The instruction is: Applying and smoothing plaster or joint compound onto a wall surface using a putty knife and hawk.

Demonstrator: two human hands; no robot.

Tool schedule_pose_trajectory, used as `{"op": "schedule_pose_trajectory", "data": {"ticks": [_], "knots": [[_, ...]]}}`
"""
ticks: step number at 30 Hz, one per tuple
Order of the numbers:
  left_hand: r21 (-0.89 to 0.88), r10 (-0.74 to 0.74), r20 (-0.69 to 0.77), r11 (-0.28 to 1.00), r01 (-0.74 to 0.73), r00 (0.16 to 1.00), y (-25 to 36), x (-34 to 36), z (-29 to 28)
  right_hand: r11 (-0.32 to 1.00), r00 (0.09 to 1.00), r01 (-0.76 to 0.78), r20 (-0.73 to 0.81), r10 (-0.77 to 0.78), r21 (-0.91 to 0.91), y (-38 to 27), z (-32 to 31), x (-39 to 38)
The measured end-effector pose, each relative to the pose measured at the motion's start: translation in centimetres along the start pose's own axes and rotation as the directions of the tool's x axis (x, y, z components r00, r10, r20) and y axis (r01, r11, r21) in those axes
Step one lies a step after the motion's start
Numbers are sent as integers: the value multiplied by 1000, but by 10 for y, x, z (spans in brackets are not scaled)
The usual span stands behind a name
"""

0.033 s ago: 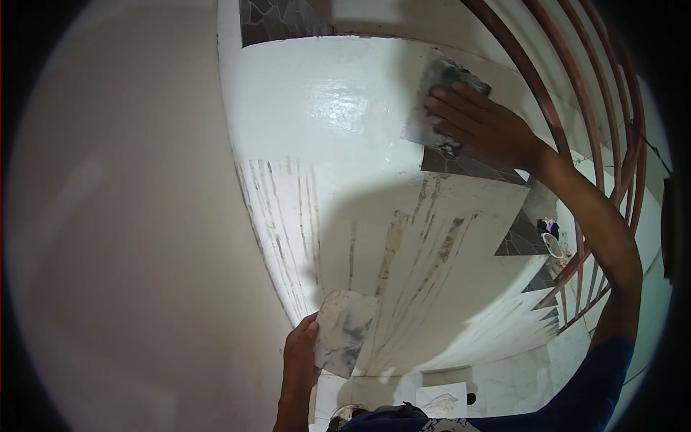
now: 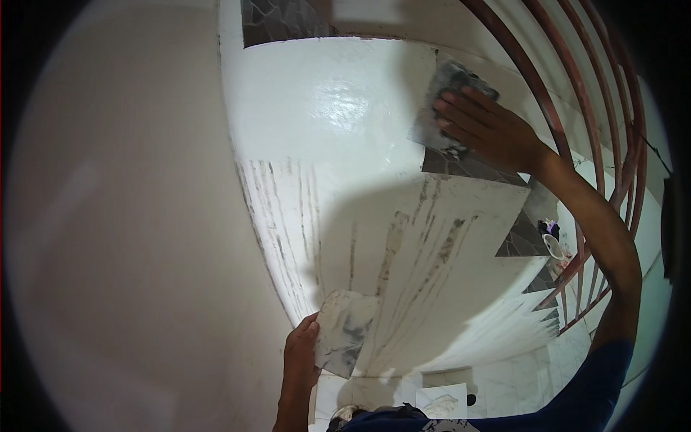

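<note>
My right hand (image 2: 484, 124) is wrapped over the dark handle of a plastering trowel (image 2: 432, 119). The trowel's grey, smeared blade lies against the right edge of a smooth, wet-looking white surface (image 2: 345, 108). Low in the view, my left hand (image 2: 302, 349) grips a flat rectangular plate (image 2: 345, 331) by its left edge. White putty with grey smudges coats that plate. Beyond it, dark streaks (image 2: 389, 252) run down the duller white surface. My left thumb shows on the plate's face; the other fingers are partly hidden.
Brown metal railings (image 2: 568, 79) curve along the right side, close to my right arm. Dark stone-patterned stair pieces (image 2: 461, 165) step down the right edge. A plain wall (image 2: 129, 216) fills the left. A white board (image 2: 441, 400) lies on the tiled floor near my body.
My right hand and the trowel have shifted slightly right and a little down along the edge. My left hand holds the plate in the same place.
</note>
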State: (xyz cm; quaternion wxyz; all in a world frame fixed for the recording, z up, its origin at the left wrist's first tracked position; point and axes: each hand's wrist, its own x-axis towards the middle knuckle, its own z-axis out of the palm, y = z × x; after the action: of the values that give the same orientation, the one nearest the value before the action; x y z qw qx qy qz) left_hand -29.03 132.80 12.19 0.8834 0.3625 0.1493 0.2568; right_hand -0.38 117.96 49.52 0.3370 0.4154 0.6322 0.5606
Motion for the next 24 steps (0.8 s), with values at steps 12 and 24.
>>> {"op": "schedule_pose_trajectory", "data": {"ticks": [12,24], "knots": [[22,195,-2,981,-195,981,50,16,15,460,856,-369,103,506,808,-102,-125,38],[160,337,10,929,-334,941,81,16,35,428,980,-36,-53,193,903,-155,-92,74]]}}
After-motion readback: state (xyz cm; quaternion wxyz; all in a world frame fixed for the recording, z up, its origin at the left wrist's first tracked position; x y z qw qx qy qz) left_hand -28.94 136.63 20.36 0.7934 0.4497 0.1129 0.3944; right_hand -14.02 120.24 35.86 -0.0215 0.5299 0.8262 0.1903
